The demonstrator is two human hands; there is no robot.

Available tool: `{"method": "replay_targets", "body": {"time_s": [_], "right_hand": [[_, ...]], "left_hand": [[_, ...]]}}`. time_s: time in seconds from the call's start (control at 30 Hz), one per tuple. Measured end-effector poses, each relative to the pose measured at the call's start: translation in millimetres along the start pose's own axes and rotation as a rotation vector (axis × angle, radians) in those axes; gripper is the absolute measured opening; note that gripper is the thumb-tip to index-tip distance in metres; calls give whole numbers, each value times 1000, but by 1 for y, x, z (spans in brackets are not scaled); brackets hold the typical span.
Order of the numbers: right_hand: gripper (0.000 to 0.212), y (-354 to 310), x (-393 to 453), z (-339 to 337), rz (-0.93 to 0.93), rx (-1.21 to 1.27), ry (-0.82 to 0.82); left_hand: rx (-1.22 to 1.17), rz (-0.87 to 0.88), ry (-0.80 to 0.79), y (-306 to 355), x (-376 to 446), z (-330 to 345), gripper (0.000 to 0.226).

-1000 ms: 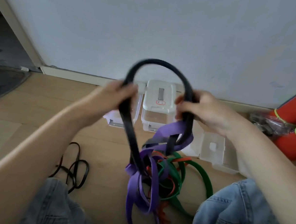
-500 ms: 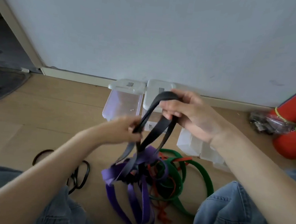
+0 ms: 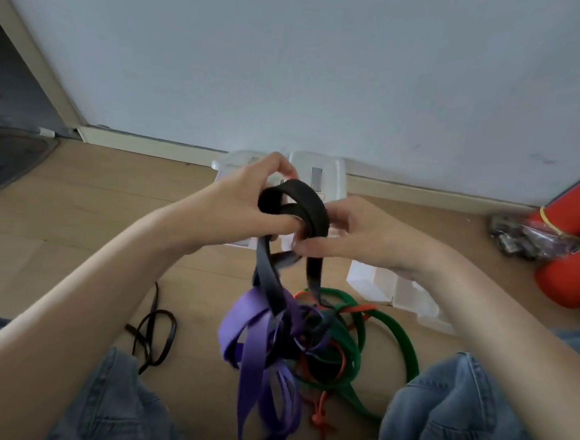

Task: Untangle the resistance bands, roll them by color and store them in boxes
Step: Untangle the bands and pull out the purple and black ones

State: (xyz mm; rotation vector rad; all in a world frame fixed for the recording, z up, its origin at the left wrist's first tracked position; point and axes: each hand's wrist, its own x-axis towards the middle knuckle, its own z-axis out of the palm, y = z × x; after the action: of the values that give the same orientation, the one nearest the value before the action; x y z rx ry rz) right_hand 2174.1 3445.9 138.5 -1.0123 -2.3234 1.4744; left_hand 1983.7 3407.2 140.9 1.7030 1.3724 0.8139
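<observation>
Holding a wide black band point(image 3: 296, 203) up in front of the boxes: left hand point(image 3: 245, 203) has fingers curled round the coiled top of it, right hand point(image 3: 352, 234) pinches the same coil from the other side. Both grips closed on the band. Two strands hang down from the coil into the tangle on the floor. Tangle: purple band point(image 3: 255, 348) looped at front left, green band point(image 3: 400, 334) arcing to the right, thin orange band point(image 3: 340, 360) threaded through and trailing forward. Thin black band point(image 3: 157, 334) lies apart on the wood floor, left of the pile. Clear plastic boxes point(image 3: 322, 174) sit against the wall behind the hands; another box point(image 3: 393, 289) lies to the right. Red rolls point(image 3: 574, 253) at far right.
</observation>
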Motion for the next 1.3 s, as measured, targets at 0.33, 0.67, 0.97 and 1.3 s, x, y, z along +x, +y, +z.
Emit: {"method": "replay_targets", "body": {"time_s": [0.33, 0.67, 0.97, 1.3], "right_hand": [[19, 7, 7, -10, -150, 686, 351], [41, 23, 8, -8, 193, -328, 477], [45, 23, 15, 37, 50, 60, -4], [17, 11, 21, 38, 169, -84, 219]], "left_hand": [[225, -154, -83, -47, 0, 29, 18], [-212, -150, 242, -3, -1, -5, 23], [-605, -55, 135, 20, -3, -2, 22], [17, -108, 179, -16, 2, -9, 13]]}}
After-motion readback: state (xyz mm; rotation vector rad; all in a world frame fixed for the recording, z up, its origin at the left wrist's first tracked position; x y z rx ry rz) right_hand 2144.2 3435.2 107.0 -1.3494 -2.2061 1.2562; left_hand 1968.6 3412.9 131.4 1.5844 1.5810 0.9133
